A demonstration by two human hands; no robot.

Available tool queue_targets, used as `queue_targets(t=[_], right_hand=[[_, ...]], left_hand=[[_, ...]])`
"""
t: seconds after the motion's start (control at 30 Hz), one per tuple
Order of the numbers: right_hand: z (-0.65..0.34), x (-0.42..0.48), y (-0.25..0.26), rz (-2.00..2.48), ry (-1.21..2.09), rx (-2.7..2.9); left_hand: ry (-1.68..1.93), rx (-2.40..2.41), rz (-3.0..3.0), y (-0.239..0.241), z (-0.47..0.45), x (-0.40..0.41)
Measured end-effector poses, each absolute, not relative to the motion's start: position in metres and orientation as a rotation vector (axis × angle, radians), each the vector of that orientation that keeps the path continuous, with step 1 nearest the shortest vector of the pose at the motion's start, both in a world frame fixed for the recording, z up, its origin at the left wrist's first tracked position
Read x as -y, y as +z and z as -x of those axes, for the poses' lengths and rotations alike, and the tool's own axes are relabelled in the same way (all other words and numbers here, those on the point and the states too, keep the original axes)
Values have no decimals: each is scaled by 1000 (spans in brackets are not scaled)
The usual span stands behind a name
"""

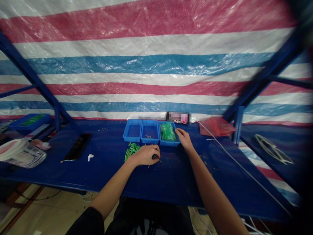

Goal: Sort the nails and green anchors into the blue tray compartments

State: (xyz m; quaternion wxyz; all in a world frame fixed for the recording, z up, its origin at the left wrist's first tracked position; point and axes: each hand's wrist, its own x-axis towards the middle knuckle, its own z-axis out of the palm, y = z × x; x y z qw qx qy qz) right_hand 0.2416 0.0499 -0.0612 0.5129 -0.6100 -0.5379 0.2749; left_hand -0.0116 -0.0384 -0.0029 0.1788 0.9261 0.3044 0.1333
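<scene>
My left hand (pixel 146 154) rests on the blue table (pixel 171 176), fingers curled around a small dark object at its right side. Just left of it lies a pile of small green plastic parts (pixel 130 150), with a few thin metal pins scattered nearby. My right hand (pixel 184 138) reaches to the right-hand blue bin (pixel 168 132), which is filled with green parts; its fingertips touch the bin's right edge and whether they pinch anything is hidden. The middle bin (pixel 150 131) holds a few pins, and the left bin (pixel 132 130) looks bare.
A black phone (pixel 77 147) and a small white piece (pixel 90 157) lie to the left. A clear plastic bag (pixel 21 152) and another blue tray (pixel 29 121) sit far left. A white cable (pixel 234 160) crosses the right side near a red bag (pixel 216 126). A striped tarp hangs behind.
</scene>
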Motion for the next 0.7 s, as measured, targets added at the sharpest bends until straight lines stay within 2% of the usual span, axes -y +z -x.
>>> queue_targets(t=[0.33, 0.7], right_hand=[[-240, -48, -59, 1482, 680, 1262], [-242, -50, -62, 1482, 677, 1281]], left_hand=[[552, -844, -2469, 0, 10, 34], [975, -880, -1986, 1, 11, 28]])
